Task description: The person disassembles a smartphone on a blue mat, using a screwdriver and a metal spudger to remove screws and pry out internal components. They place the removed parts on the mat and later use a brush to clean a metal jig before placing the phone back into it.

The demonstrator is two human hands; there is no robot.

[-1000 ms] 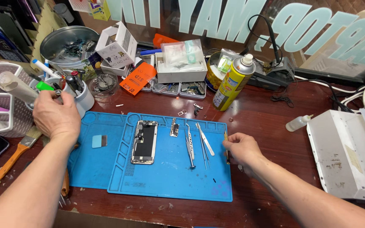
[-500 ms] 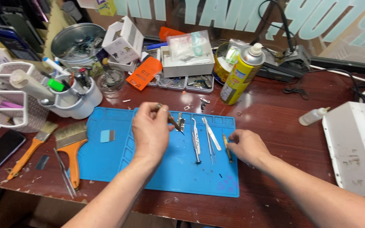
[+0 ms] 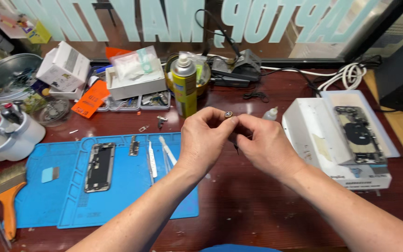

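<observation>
Hands meet above the dark red wooden bench (image 3: 267,210), raised well off the blue silicone repair mat (image 3: 117,196), most likely so that the tiny part between them sits close to the eye and in good light. The left hand (image 3: 204,140) pinches a small round silvery metal part (image 3: 228,114) at the tips of thumb and forefinger, fingers closed tight around it so only its top shows; the right hand (image 3: 264,144) is curled in beside it, fingertips touching the left hand's, and whether it grips the part too or a thin dark tool that seems to hang below it cannot be told. On the mat lie the stripped phone frame with exposed dark boards (image 3: 100,166), a small metal bracket (image 3: 134,146) and pale slim tweezers (image 3: 152,159), set side by side within easy reach. A yellow-green spray can with a white cap (image 3: 184,84) stands behind the hands; a white box-shaped heating pad carrying a second opened phone (image 3: 346,135) sits to the right. Half a second ago both hands were down on the mat, the left over the tools near the bracket, the right resting at the mat's right edge; since then they have lifted and come together to the right of the mat, and the view has swung right.
</observation>
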